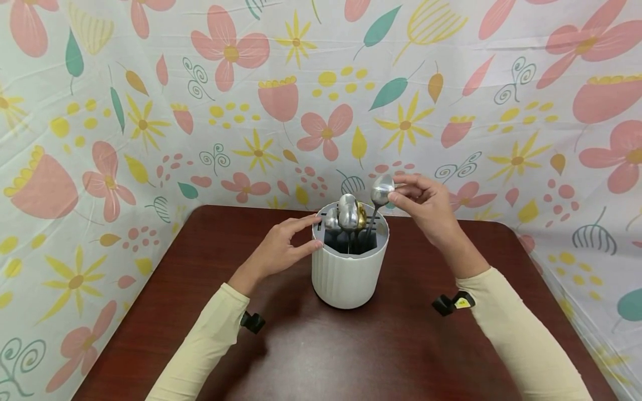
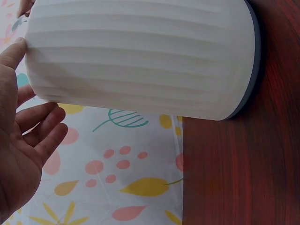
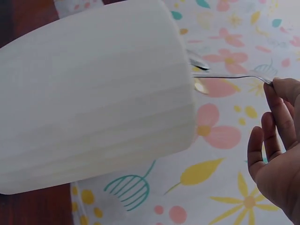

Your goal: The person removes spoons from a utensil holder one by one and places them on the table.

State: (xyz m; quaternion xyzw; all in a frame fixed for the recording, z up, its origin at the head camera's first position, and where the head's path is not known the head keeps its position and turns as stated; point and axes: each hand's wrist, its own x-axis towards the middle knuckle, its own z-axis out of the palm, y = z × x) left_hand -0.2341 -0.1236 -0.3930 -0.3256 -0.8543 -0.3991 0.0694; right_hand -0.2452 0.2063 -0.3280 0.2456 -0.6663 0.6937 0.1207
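1. The right hand (image 1: 426, 209) pinches a spoon (image 1: 383, 190) by its bowl, thumb and forefinger clamped together on the metal; in the right wrist view the other fingers bend loosely, clear of the spoon.
2. That spoon stands bowl-up at the right side of a white holder (image 1: 348, 281), its handle slanting down into the open top and its bowl above the rim, leaning toward the right hand.
3. The left hand (image 1: 283, 248) rests at the left side of the holder's rim, thumb and forefinger spread apart and touching it; the left wrist view shows its remaining fingers extended beside the ribbed wall.
4. Inside the holder, several silver spoons (image 1: 348, 214) stand bowl-up close together, with a gold spoon (image 1: 361, 216) just to their right; how far down the handles reach is hidden.
5. The holder stands upright on a dark reddish-brown table (image 1: 426, 345), with a dark base band (image 2: 255, 56) round its foot.
6. A floral cloth (image 1: 326, 67) hangs behind the table and along its sides.
7. The person wears cream sleeves (image 1: 521, 334), with a small black device (image 1: 443, 304) at each wrist.
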